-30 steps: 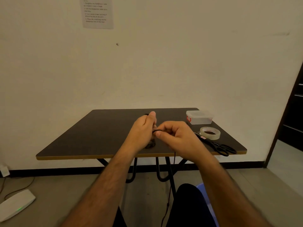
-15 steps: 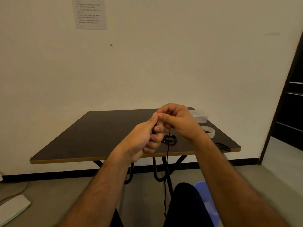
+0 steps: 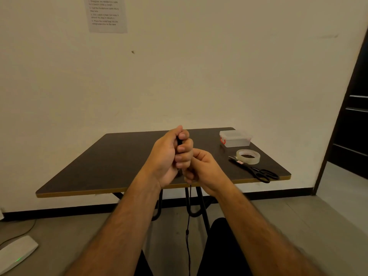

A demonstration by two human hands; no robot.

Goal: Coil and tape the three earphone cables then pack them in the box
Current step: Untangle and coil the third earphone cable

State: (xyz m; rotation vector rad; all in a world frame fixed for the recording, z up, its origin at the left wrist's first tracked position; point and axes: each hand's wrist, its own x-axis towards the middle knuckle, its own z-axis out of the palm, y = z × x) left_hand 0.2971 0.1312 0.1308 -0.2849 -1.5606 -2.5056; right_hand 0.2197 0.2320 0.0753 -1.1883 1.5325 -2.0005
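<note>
My left hand (image 3: 169, 156) is curled round a coil of black earphone cable above the near part of the dark table (image 3: 111, 162); only a sliver of the coil shows between its fingers. My right hand (image 3: 203, 168) sits just below and to the right, pinching the same cable. The loose end of the earphone cable (image 3: 188, 232) hangs straight down past the table edge between my knees. A clear plastic box (image 3: 235, 138) with red clips, lid on, stands at the far right. In front of it lie a tape roll (image 3: 248, 156) and black scissors (image 3: 256, 170).
A sheet of printed paper (image 3: 107, 13) hangs on the wall behind. A white device (image 3: 16, 253) with a green light lies on the floor at left. A dark doorway (image 3: 354, 120) is at the right. Black table legs (image 3: 191, 204) stand under the table.
My right hand has dropped from above the left hand's fingers to below them, drawing the cable around. The coiled cable seen on the table before is now hidden behind my hands.
</note>
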